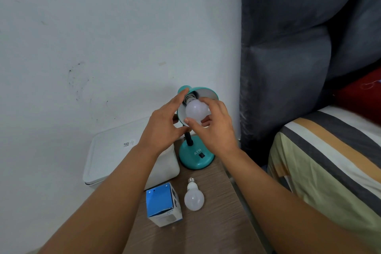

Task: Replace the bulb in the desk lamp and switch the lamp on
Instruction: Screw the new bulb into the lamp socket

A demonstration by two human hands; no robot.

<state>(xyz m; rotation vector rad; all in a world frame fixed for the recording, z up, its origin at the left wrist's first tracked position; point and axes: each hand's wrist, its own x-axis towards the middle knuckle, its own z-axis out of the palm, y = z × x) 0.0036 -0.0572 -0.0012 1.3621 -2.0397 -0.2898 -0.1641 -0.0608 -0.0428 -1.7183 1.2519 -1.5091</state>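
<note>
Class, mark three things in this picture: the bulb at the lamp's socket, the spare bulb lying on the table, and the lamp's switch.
Socket bulb (194, 111), head view, on its white globe.
Spare bulb (194, 199), head view, on its globe.
Switch (202, 155), head view, on the black rocker in the teal base.

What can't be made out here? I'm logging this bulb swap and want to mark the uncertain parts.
All in the head view:
- Whether the bulb in the lamp is being screwed in or out: one still frame; the right hand grips it.
- How deep its thread sits in the socket: the left hand partly covers it.
- The switch position: too small.
- The box print: blurred.
- Whether the spare bulb is new or old.
</note>
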